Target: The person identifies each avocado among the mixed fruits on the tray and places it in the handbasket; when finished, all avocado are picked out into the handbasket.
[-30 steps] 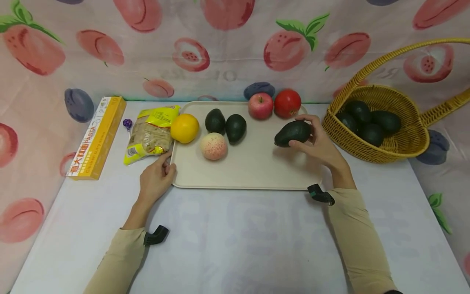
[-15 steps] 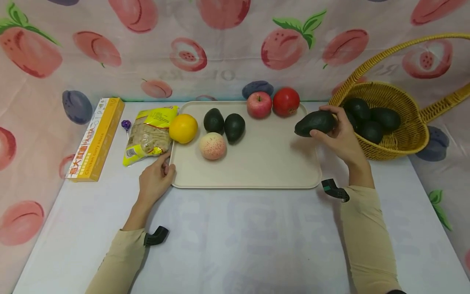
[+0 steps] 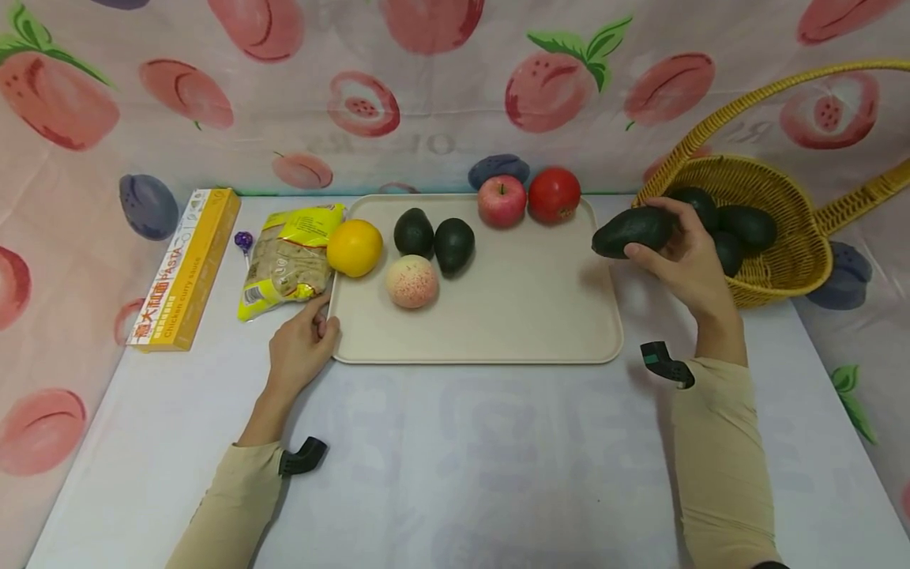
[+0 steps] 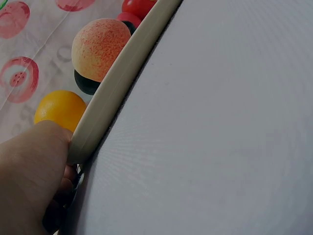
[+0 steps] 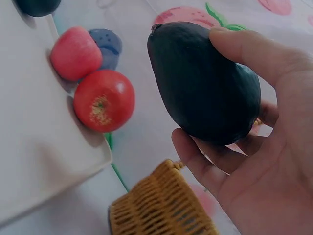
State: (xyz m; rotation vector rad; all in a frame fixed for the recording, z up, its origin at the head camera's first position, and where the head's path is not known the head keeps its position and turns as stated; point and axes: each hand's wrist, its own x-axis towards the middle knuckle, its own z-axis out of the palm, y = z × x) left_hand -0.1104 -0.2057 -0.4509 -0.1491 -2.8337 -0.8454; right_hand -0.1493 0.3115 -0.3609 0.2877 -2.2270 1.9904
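My right hand [image 3: 686,257] holds a dark green avocado [image 3: 635,231] above the tray's right edge, thumb on one side and fingers round the other. In the right wrist view the avocado [image 5: 203,81] is gripped by its wide end. My left hand [image 3: 302,348] pinches the left rim of the cream tray [image 3: 498,332]; in the left wrist view the thumb lies on the rim [image 4: 105,105] with fingers curled beneath. On the tray sit two avocados [image 3: 453,246], a speckled peach [image 3: 412,282], an orange [image 3: 355,248], an apple [image 3: 502,201] and a red pomegranate-like fruit [image 3: 554,195].
A wicker basket [image 3: 775,296] with a tall handle holds several avocados [image 3: 746,227] at the right, partly behind my right hand. Left of the tray lie a yellow noodle bag [image 3: 291,261], a purple lollipop [image 3: 244,240] and a pasta box [image 3: 186,269]. Fruit-print cloth hangs behind.
My right hand has carried the avocado rightward and slightly back, from over the tray to its right edge beside the basket. The left hand has stayed at the tray's rim.
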